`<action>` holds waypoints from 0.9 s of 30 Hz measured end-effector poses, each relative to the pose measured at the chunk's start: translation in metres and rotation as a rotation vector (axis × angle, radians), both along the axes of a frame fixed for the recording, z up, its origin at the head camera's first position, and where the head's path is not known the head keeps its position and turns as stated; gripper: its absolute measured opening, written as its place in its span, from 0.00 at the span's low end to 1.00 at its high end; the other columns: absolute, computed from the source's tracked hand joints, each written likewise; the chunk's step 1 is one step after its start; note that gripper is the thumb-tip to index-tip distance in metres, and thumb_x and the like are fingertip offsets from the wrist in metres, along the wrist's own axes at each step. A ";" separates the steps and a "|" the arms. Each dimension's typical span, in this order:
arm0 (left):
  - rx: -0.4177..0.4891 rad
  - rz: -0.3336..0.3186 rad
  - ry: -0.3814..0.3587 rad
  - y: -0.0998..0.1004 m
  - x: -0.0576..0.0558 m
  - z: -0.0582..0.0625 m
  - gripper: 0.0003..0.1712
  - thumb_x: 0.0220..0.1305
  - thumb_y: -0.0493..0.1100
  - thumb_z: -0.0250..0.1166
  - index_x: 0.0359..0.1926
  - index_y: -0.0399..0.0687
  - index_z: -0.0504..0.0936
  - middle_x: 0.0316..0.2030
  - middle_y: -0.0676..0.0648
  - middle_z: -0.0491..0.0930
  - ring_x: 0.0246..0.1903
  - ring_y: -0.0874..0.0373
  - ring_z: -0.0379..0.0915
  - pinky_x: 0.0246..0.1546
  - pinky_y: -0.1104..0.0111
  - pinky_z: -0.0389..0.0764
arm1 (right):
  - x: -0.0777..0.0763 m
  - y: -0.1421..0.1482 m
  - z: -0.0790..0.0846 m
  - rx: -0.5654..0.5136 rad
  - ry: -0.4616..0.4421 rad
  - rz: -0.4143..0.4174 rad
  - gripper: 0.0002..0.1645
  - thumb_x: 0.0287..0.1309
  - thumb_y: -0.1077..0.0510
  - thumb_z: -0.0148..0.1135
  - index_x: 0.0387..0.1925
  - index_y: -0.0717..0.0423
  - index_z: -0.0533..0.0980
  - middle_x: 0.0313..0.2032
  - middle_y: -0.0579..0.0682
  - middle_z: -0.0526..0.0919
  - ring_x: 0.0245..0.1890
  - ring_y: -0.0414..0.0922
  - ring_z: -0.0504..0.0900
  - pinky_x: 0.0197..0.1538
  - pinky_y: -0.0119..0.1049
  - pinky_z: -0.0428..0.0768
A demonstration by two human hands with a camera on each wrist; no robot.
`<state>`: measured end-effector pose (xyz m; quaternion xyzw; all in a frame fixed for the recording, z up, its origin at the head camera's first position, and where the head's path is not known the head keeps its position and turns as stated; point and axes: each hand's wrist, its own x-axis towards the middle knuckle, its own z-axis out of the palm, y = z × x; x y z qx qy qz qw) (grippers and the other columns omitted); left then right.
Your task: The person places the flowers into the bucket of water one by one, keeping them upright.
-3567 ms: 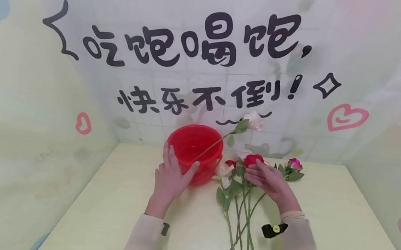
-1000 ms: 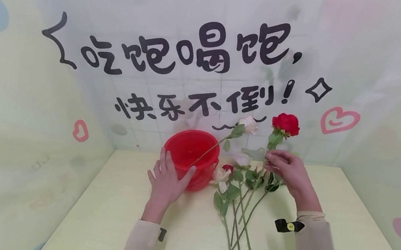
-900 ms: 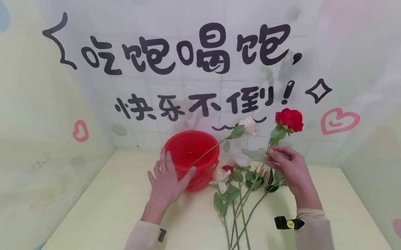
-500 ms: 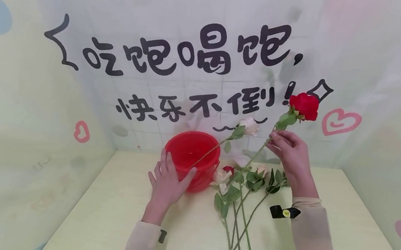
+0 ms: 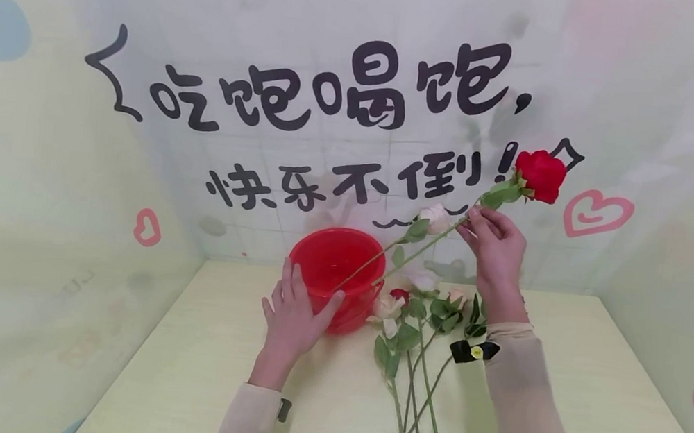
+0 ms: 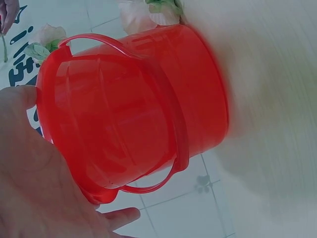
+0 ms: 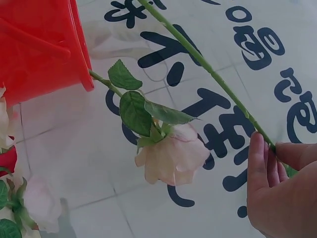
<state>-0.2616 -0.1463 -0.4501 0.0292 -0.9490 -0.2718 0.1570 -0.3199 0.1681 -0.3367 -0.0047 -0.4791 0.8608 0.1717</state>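
A red plastic bucket (image 5: 353,313) stands at the back of the table. My left hand (image 5: 296,320) rests against its near left rim, fingers spread and fairly straight; the left wrist view shows the thumb (image 6: 20,97) touching the rim. Between thumb and fingertips, my right hand (image 5: 499,255) pinches the green stem of a red artificial rose (image 5: 540,176), just below its leaves. The bloom points up and right, and the stem slants down toward the bucket's right rim. Leaning out of the bucket is a pale pink rose (image 5: 435,218), its stem end inside.
Several more artificial flowers lie on the table (image 5: 194,369) right of the bucket, among them a cream rose (image 5: 387,307) and a small red bloom (image 5: 399,295). Their stems cross toward the front. Behind stands a wall (image 5: 316,18) with black lettering.
My right hand has picked the red rose up from the lying flowers, raised it and tilted it, bringing its stem's lower end toward the bucket. My left hand stays at the bucket rim.
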 end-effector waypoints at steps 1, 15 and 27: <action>-0.002 0.000 0.001 0.000 0.000 0.000 0.65 0.62 0.68 0.69 0.84 0.44 0.44 0.81 0.41 0.48 0.74 0.33 0.55 0.69 0.27 0.58 | -0.001 -0.002 0.001 -0.002 0.003 -0.004 0.13 0.68 0.64 0.69 0.51 0.63 0.78 0.47 0.56 0.83 0.43 0.47 0.85 0.51 0.34 0.87; 0.000 0.011 -0.020 0.003 0.005 0.003 0.65 0.61 0.68 0.70 0.84 0.44 0.44 0.81 0.42 0.47 0.74 0.35 0.55 0.69 0.28 0.59 | -0.022 -0.030 -0.016 -0.021 -0.017 -0.056 0.10 0.69 0.65 0.68 0.48 0.64 0.78 0.41 0.54 0.83 0.39 0.45 0.85 0.49 0.35 0.88; 0.018 0.009 0.002 0.004 0.005 0.004 0.65 0.61 0.67 0.70 0.84 0.44 0.45 0.81 0.42 0.48 0.74 0.35 0.56 0.69 0.27 0.59 | -0.020 -0.063 -0.042 0.033 0.012 -0.040 0.09 0.70 0.67 0.67 0.47 0.67 0.77 0.35 0.50 0.82 0.37 0.43 0.87 0.49 0.38 0.88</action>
